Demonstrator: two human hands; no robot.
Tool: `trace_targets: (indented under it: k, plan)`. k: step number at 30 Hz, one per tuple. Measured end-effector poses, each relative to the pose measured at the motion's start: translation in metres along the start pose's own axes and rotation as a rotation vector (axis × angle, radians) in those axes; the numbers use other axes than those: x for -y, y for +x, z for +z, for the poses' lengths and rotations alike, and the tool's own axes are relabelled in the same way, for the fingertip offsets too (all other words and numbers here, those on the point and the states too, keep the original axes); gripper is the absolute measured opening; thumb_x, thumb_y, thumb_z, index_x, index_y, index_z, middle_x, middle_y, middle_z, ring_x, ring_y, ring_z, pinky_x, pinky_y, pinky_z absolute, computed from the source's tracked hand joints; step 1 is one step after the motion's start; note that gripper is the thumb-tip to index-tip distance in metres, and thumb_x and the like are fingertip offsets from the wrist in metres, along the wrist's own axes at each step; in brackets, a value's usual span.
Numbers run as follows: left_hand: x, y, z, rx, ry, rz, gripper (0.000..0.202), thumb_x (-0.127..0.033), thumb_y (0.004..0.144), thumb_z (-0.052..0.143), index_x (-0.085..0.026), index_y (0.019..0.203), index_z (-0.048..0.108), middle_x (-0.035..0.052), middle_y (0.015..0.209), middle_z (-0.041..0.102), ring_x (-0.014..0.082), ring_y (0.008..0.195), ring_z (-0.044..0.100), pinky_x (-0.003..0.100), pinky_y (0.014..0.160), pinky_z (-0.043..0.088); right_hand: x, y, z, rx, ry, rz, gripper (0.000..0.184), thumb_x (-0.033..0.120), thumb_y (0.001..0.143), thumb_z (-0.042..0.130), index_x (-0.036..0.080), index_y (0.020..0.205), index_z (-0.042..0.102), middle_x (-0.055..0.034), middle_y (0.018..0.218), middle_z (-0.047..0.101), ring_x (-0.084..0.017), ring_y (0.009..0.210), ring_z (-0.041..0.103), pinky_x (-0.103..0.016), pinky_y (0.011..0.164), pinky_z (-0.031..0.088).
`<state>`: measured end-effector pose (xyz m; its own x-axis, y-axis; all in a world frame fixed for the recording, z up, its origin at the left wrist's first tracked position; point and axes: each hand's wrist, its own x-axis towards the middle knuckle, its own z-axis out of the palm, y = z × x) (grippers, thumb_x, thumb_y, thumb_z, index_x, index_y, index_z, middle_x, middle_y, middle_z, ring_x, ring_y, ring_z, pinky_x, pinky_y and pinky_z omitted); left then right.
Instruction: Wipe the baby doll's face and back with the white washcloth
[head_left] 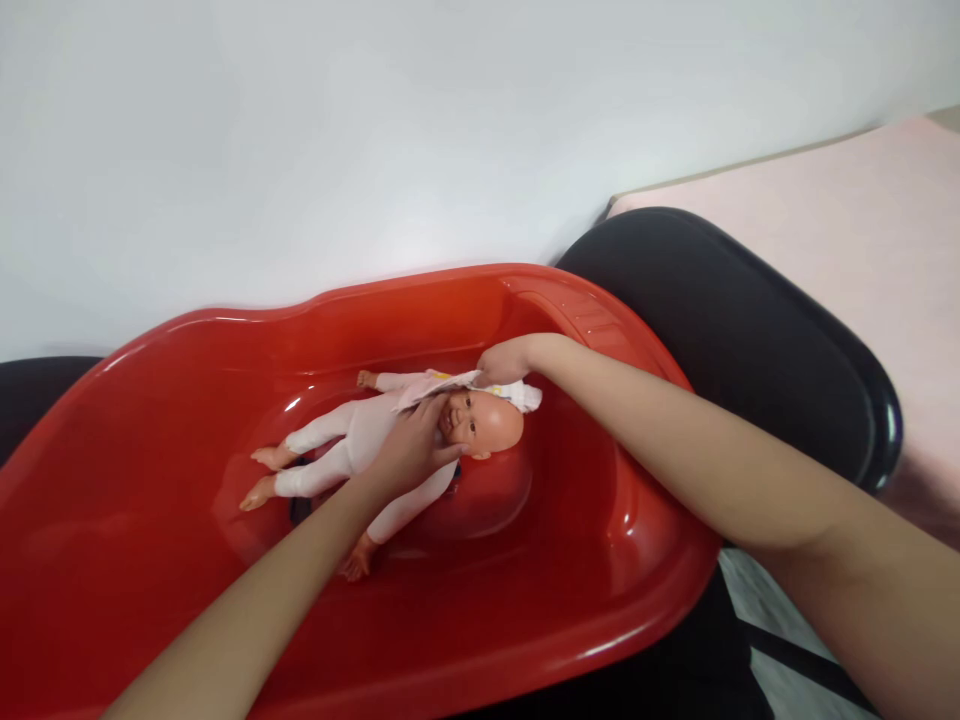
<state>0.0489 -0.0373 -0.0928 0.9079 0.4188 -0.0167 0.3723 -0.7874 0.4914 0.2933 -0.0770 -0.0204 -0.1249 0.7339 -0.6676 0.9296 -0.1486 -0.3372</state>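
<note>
Red plastic tub (135,490) fills the lower-left and centre of the frame; doll (373,428) lies face-up mid-frame inside it, head toward the right end. Your right hand (510,362), just above the head, has fingers closed on the cloth (529,397), probably keeping its edge lifted beside the face. Your left hand (414,442) lies across the upper chest and chin, likely steadying the doll; can't tell if its fingertips grip cloth too. Black seat (727,330) at right sits against the tub's end, perhaps as support.
</note>
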Motion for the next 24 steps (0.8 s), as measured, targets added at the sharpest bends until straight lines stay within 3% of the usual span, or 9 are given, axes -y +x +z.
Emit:
trace_targets:
  k: [4,7,9,11,13,16,18,21,24]
  plan:
    - [-0.002,0.001,-0.002,0.052,-0.014,-0.073,0.066,-0.048,0.086,0.07,-0.026,0.145,0.05,0.0122,0.139,0.067,0.0346,0.129,0.064,0.041,0.103,0.055,-0.007,-0.004,-0.004,-0.028,0.025,0.024,0.053,0.055,0.101,0.049,0.012,0.11,0.078,-0.0127,0.107,0.075,-0.025,0.089,0.068,-0.036,0.078,0.048]
    - [-0.003,0.002,-0.004,0.053,-0.054,-0.079,0.066,-0.049,0.085,0.07,-0.028,0.144,0.05,0.0118,0.138,0.066,0.0347,0.129,0.062,0.043,0.106,0.052,-0.005,-0.001,-0.004,-0.181,0.033,0.027,0.062,0.06,0.105,0.041,0.01,0.11,0.077,-0.0155,0.108,0.076,-0.026,0.092,0.069,-0.035,0.079,0.048]
    - [-0.004,0.002,-0.005,0.052,-0.081,-0.076,0.068,-0.048,0.085,0.07,-0.028,0.145,0.048,0.0124,0.14,0.064,0.0356,0.131,0.061,0.044,0.107,0.05,-0.001,0.001,-0.004,-0.251,0.014,0.032,0.058,0.055,0.106,0.042,0.009,0.109,0.077,-0.0164,0.11,0.076,-0.025,0.092,0.069,-0.034,0.08,0.048]
    - [-0.005,0.002,-0.005,0.06,-0.104,-0.078,0.067,-0.045,0.084,0.07,-0.026,0.145,0.048,0.0136,0.138,0.064,0.0367,0.127,0.062,0.046,0.105,0.051,0.003,0.002,-0.002,-0.205,0.016,0.059,0.045,0.044,0.106,0.048,0.009,0.108,0.076,-0.0162,0.108,0.076,-0.024,0.088,0.07,-0.033,0.077,0.05]
    - [-0.005,0.002,-0.005,0.074,-0.122,-0.079,0.065,-0.042,0.083,0.071,-0.025,0.142,0.05,0.0139,0.132,0.066,0.0375,0.121,0.064,0.047,0.101,0.052,0.006,0.0,0.0,-0.076,0.082,0.107,0.032,0.029,0.103,0.052,0.006,0.109,0.073,-0.0166,0.104,0.076,-0.022,0.079,0.071,-0.033,0.072,0.052]
    - [-0.005,0.002,-0.005,0.078,-0.136,-0.083,0.07,-0.041,0.08,0.074,-0.025,0.143,0.049,0.0151,0.133,0.066,0.0397,0.123,0.063,0.05,0.105,0.05,0.008,-0.006,0.002,0.077,0.235,0.137,0.028,0.019,0.101,0.048,0.002,0.111,0.069,-0.0168,0.101,0.075,-0.019,0.073,0.072,-0.031,0.067,0.054]
    - [-0.005,0.003,-0.005,0.065,-0.14,-0.085,0.074,-0.041,0.08,0.075,-0.025,0.146,0.046,0.0157,0.138,0.064,0.0403,0.128,0.06,0.051,0.109,0.048,0.008,-0.007,0.001,0.065,0.213,0.086,0.026,0.021,0.1,0.05,0.004,0.107,0.069,-0.0152,0.097,0.075,-0.019,0.075,0.071,-0.031,0.066,0.053]
    - [-0.007,0.003,-0.005,0.059,-0.149,-0.077,0.067,-0.04,0.082,0.074,-0.026,0.143,0.05,0.0126,0.13,0.068,0.0369,0.122,0.064,0.047,0.104,0.051,0.006,-0.003,0.002,-0.101,0.048,-0.047,0.024,0.028,0.092,0.063,0.012,0.109,0.07,-0.0118,0.101,0.075,-0.022,0.082,0.07,-0.032,0.065,0.049]
    - [-0.008,0.003,-0.006,0.065,-0.156,-0.09,0.059,-0.041,0.084,0.073,-0.026,0.138,0.054,0.0115,0.123,0.07,0.0345,0.114,0.067,0.044,0.098,0.052,0.003,0.002,0.005,-0.108,0.072,-0.157,0.047,0.032,0.085,0.072,0.022,0.13,0.064,-0.0078,0.123,0.073,-0.024,0.096,0.069,-0.031,0.071,0.049]
